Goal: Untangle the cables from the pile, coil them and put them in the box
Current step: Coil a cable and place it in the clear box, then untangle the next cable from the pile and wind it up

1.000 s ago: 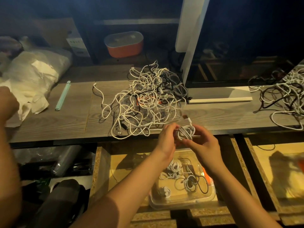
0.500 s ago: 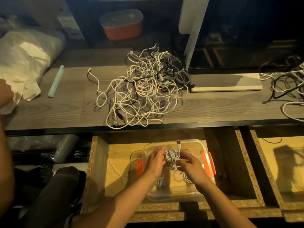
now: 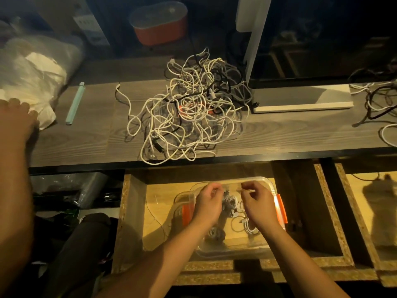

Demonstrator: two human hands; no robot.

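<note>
In the open drawer (image 3: 133,211) below the desk edge: clear plastic box (image 3: 267,182) with orange latches. Both forearms reach in from the near side. Left hand (image 3: 207,203) and right hand (image 3: 258,204) are held apart above the box, fingers of each curled inward. The right thumb meets its forefinger. Cannot tell whether either hand grips anything. A small coiled white cable (image 3: 230,201) sits between the two hands, just beside the left palm; contact unclear. More coiled cables (image 3: 247,227) lie on the box floor under the right wrist.

Up on the desk (image 3: 290,134), wood-grain top: the cable pile (image 3: 189,112), mostly white with a few black strands, loosely tangled, its near loops at the desk's front edge. Left of the pile, well apart, a pale green strip (image 3: 75,103) lies flat. Far left, another person's arm (image 3: 15,130) comes in, its fingertips against a crumpled plastic bag (image 3: 34,69). Right of the pile, a white stand base (image 3: 300,102). At the right edge, a second tangle of cables (image 3: 378,104).

Behind the desk, in shadow: an orange tub with a pale lid (image 3: 159,26).
</note>
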